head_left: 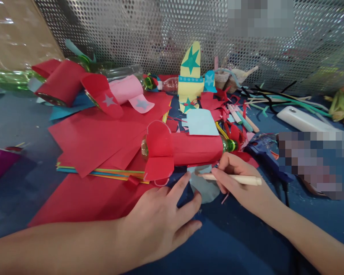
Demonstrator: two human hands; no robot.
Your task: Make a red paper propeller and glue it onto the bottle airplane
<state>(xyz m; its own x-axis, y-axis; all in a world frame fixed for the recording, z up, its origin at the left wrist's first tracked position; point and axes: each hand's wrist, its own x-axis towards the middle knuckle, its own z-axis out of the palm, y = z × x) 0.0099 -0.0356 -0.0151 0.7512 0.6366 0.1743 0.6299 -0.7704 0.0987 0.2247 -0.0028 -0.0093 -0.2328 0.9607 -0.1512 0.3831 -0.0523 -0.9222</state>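
Note:
My right hand point(240, 179) pinches a cream-coloured marker pen point(240, 178), its tip over a pale blue-grey paper piece point(208, 191) on the table. With fingers spread, my left hand point(169, 214) lies at the left side of that piece, a fingertip close to its edge. Just beyond both hands a plastic bottle wrapped in red paper point(197, 148) lies on its side, its green neck point(229, 145) to the right. Red paper flaps point(159, 151) stick out at its left end. A light blue paper piece point(203, 122) rests against its far side.
Red paper sheets point(103, 133) are stacked at left. Paper-covered bottles point(63, 82) and a yellow paper piece with green stars point(190, 72) line the back by a perforated metal panel point(126, 30). A blue glue gun point(271, 158), pens point(245, 120) and a white device point(306, 120) lie at right.

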